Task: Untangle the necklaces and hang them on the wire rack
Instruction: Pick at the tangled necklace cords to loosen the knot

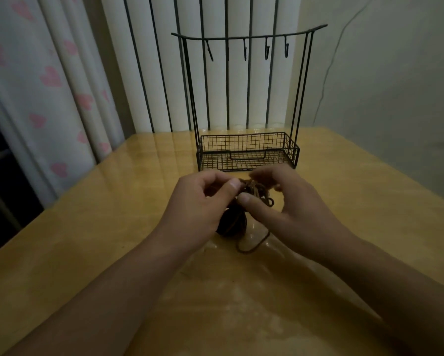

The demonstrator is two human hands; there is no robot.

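A dark brown tangle of necklace cords (254,192) is held just above the table between both hands. My left hand (202,204) pinches the tangle from the left with thumb and fingers. My right hand (290,204) pinches it from the right, thumb in front. A dark round pendant (232,223) hangs below the tangle, and a loose cord loop (251,246) trails onto the table. The black wire rack (246,98) stands behind the hands; its top bar carries several bare hooks, and a mesh basket (246,155) forms its base.
The glossy yellow wooden table (113,227) stretches out on all sides of the hands. A curtain with pink hearts (48,80) hangs at the left. Vertical window bars (164,73) and a pale wall stand behind the rack.
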